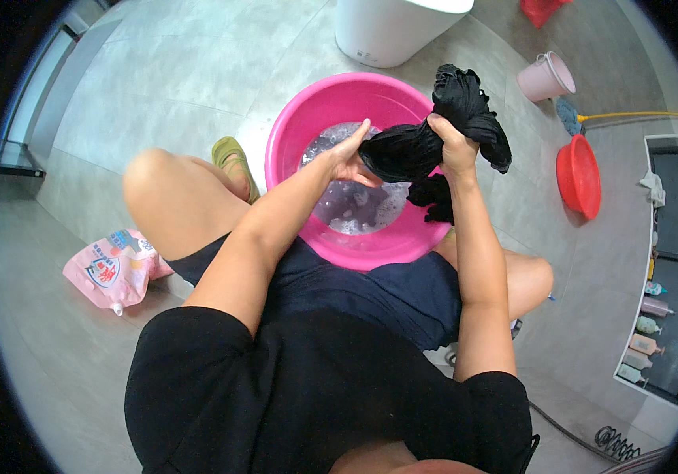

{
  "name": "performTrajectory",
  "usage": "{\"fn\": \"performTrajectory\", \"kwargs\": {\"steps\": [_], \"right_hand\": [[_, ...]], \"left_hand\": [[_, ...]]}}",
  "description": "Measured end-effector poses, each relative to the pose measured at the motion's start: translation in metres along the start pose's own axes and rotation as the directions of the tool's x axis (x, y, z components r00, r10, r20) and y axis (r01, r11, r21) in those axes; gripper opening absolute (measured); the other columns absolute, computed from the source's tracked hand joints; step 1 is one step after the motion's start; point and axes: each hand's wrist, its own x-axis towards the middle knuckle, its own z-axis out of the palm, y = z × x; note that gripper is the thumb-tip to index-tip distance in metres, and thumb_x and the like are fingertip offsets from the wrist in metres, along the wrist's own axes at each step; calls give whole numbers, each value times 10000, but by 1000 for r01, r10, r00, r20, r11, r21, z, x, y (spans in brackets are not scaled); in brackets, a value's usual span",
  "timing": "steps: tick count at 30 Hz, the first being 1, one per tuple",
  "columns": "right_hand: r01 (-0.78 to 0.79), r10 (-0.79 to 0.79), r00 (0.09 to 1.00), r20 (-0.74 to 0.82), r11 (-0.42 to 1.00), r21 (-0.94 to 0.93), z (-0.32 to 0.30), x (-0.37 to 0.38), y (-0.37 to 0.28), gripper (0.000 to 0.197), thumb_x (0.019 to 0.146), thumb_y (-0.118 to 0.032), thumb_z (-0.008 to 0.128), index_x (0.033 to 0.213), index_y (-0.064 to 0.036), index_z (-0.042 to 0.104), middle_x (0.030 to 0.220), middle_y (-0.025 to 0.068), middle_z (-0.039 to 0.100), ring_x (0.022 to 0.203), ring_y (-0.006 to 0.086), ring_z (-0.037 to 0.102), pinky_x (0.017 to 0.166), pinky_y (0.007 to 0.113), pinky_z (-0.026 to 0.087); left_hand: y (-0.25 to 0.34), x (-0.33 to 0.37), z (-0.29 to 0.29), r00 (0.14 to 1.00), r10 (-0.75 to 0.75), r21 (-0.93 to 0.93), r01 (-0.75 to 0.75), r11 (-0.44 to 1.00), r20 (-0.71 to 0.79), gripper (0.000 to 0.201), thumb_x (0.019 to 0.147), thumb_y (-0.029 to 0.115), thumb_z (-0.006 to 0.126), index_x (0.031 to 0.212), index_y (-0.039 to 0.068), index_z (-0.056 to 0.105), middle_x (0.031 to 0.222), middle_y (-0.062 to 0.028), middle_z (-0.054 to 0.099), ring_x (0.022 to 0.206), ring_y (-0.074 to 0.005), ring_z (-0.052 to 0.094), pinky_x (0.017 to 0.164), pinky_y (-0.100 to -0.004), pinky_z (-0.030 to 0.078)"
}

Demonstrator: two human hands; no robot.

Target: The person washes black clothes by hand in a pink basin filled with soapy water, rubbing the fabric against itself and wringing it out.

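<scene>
A bunched, wet-looking black garment [406, 150] is raised over the right side of a pink basin [291, 118]. My right hand [457, 150] is closed round its middle, so that one bundle sticks up beyond the fist and folds hang on both sides. My left hand [348, 162] is at the garment's left end, thumb and fingers stretched apart, close to or touching the cloth. Below them, cloudy, foamy water [355, 207] lies in the basin. A lower dark part of the cloth [431, 197] hangs by the basin's right rim. What kind of garment it is, I cannot tell.
A pink pouch [110, 272] lies left of my leg. Beyond the basin stands a white toilet-like fixture [390, 31]. At right are a pale pink bucket [546, 77], a red basin [578, 178], a yellow-handled mop or brush [631, 115] and bottles [645, 344] in a niche.
</scene>
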Motion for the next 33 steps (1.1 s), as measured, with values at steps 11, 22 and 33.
{"fn": "performTrajectory", "kwargs": {"steps": [11,22,33], "right_hand": [[26,-60,933,-355,995,-99,-27,16,56,75,707,35,585,728,-35,567,729,5,549,633,126,549,594,260,454],[-198,330,857,-396,920,339,-17,28,37,76,689,8,608,654,-37,557,672,19,545,583,141,545,566,274,474],[-340,438,886,-150,835,432,-4,23,23,102,764,-62,580,837,8,599,787,87,604,720,206,598,696,321,496]], "left_hand": [[20,21,27,512,777,223,-762,608,-367,193,626,-67,587,783,37,543,769,-27,570,695,-171,574,649,-298,477],[5,-22,80,-161,295,266,-177,-948,942,133,590,211,566,591,176,438,658,29,393,656,-135,458,520,-282,331],[-1,15,56,289,-263,-273,-7,-962,920,182,705,255,523,763,118,627,840,1,555,849,-174,512,769,-301,370]]}}
